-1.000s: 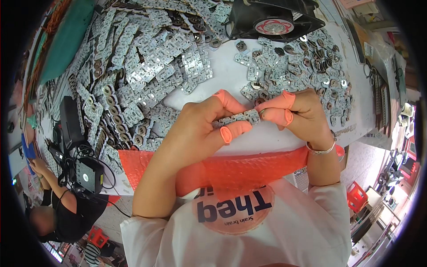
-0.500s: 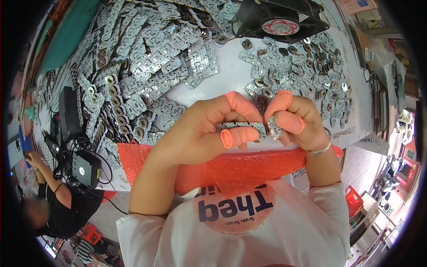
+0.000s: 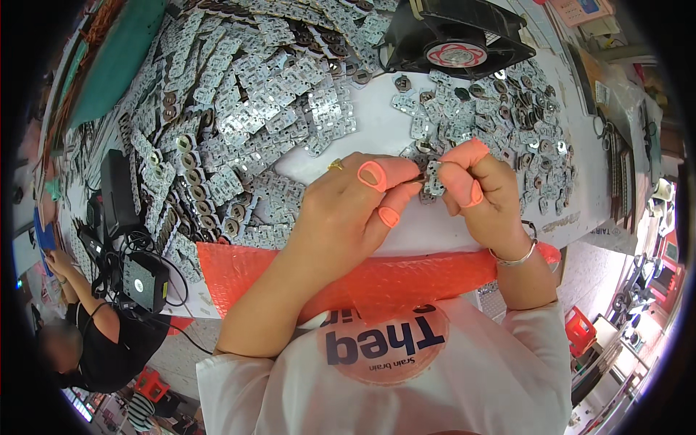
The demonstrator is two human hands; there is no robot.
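Observation:
A small silvery circuit board (image 3: 433, 179) is pinched upright between the thumb and fingers of my right hand (image 3: 480, 190), which wears pink finger cots. Close against its left side are the pinched thumb and forefinger of my left hand (image 3: 355, 199), also in pink cots. Something thin and dark shows at those left fingertips, too small to name. The rest of the left fingers curl out of sight under the hand. Both hands hover over the white table (image 3: 373, 116), just in front of a spread of loose boards (image 3: 500, 123).
Strips of joined boards (image 3: 268, 101) are heaped at the left. A black fan (image 3: 457, 36) stands at the back. Red bubble wrap (image 3: 246, 279) lines the table's front edge. A black power adapter (image 3: 143, 281) with cables sits far left, near another person (image 3: 101, 326).
My left hand has turned knuckles up. The strip of boards that showed in it is no longer visible. Both hands have shifted slightly away from my body; the right still pinches a board.

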